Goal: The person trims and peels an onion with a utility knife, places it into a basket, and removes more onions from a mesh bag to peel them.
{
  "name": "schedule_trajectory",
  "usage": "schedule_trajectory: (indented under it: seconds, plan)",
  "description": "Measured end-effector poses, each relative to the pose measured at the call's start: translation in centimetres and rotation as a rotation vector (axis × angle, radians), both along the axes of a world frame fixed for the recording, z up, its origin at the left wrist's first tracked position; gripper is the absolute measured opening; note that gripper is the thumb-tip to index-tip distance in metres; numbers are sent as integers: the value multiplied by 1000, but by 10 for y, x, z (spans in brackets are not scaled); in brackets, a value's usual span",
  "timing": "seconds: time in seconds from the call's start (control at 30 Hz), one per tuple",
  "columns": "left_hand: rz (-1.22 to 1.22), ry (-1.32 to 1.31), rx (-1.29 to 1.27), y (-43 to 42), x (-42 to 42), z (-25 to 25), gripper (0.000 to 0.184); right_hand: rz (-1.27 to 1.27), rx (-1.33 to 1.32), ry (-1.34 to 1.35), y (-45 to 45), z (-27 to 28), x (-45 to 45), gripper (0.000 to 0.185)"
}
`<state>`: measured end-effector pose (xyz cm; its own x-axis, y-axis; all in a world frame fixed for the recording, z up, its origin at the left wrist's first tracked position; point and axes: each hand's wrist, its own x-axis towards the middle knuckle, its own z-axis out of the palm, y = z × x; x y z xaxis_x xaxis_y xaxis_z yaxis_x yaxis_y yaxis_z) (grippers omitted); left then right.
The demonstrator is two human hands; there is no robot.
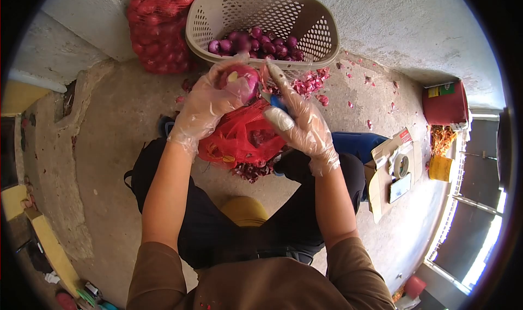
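Both my hands wear clear plastic gloves. My left hand (210,105) is closed around a red onion (245,83), its skin partly off and a pale spot showing. Close by on the right, my right hand (297,116) grips a small knife (277,101) with a blue handle, mostly hidden by the fingers. A piece of onion skin seems to hang near its fingertips. Below the hands, a red mesh bag (242,133) lies open between my legs. Beyond them stands a beige perforated basket (261,2) with several peeled red onions (256,43) inside.
A full red mesh sack of onions (160,29) leans by the wall, left of the basket. Onion skins (310,83) litter the floor. On my right are a blue container (357,143), cardboard (381,182) bearing a tape roll (401,166), and a red bucket (445,104).
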<state>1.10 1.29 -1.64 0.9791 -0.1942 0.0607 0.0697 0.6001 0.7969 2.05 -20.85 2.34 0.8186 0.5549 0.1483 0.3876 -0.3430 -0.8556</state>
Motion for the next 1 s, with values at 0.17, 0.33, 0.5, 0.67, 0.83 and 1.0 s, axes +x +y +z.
schedule_trajectory:
  seconds: [0.17,0.33,0.5,0.67,0.83,1.0]
  plan:
    - [-33,163,221,-1,-6,17,78,17,-85,35,2,3,-4,67]
    - [11,30,317,-2,-7,18,76,72,-169,82,-1,10,-3,66]
    - [13,-21,453,2,-7,18,75,80,-128,-10,-1,11,-5,66]
    - [25,-96,636,8,-6,17,75,100,-208,43,-2,14,-4,64]
    - [49,-129,650,10,-6,12,73,76,-203,15,3,11,-4,61]
    - [38,-14,459,4,-8,19,73,61,-100,-11,3,5,-4,55]
